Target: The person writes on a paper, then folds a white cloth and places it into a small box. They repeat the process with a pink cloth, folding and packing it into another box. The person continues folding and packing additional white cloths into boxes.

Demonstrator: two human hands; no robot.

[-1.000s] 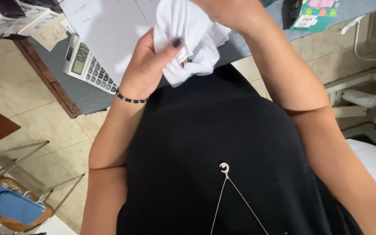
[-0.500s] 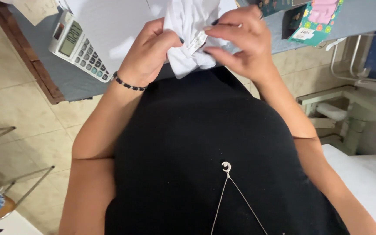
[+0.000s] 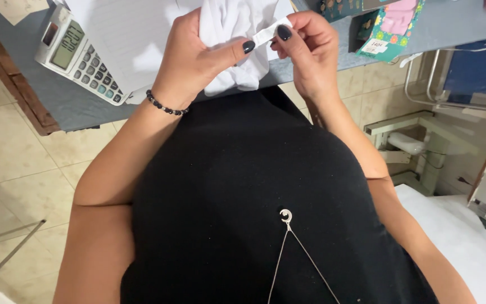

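Both hands work at a bunched white garment (image 3: pixel 237 39) held just above the near edge of the worktop (image 3: pixel 74 107), close against the person's black top. Left hand (image 3: pixel 198 56), with a dark bead bracelet (image 3: pixel 165 106) at the wrist, is curled shut around the cloth, thumb pressed across the front of it. Right hand (image 3: pixel 310 48) is closed in a fine pinch: thumb and forefinger hold a small white tag (image 3: pixel 270 34) that sticks out from the garment, pulled fairly taut between the two hands.

As a judgement, the work stands at an early or middle point: the tag is found and isolated from the folds, yet it is not off the cloth, and the garment itself is crumpled, not laid out or folded.

Beyond the garment, white paper (image 3: pixel 136 34) lies on the worktop, and left of the garment sits a grey calculator (image 3: pixel 77 53). Right of the garment, farther back, lies a colourful patterned packet (image 3: pixel 392 28). Tiled floor shows below the worktop's edge.
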